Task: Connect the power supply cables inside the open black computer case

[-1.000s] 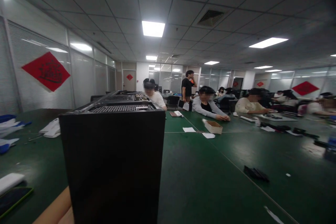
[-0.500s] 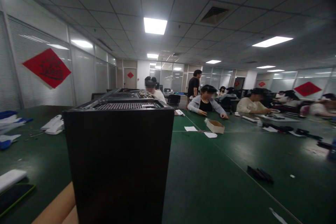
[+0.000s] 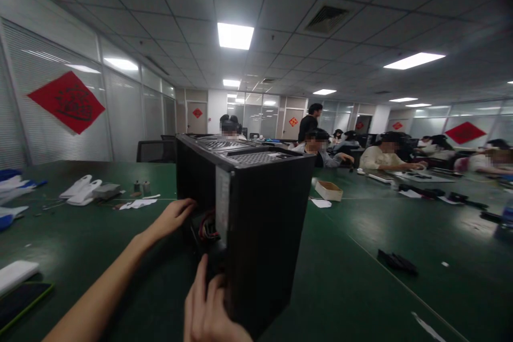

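A green-edged smartphone (image 3: pixel 24 304) lies toward the near left of the worktop (image 3: pixel 348 294). The left hand (image 3: pixel 174 219) touches the far edge of the open side of a black computer case (image 3: pixel 268 235), the right hand (image 3: pixel 210 307) its near edge; whether either grip is clenched cannot be told. The case stands toward the worktop's near edge.

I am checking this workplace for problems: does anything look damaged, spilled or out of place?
The black case is open on one side, leaving wires exposed, which looks unusual. A white scrap lies loose on the table. No spill or clear damage is visible.
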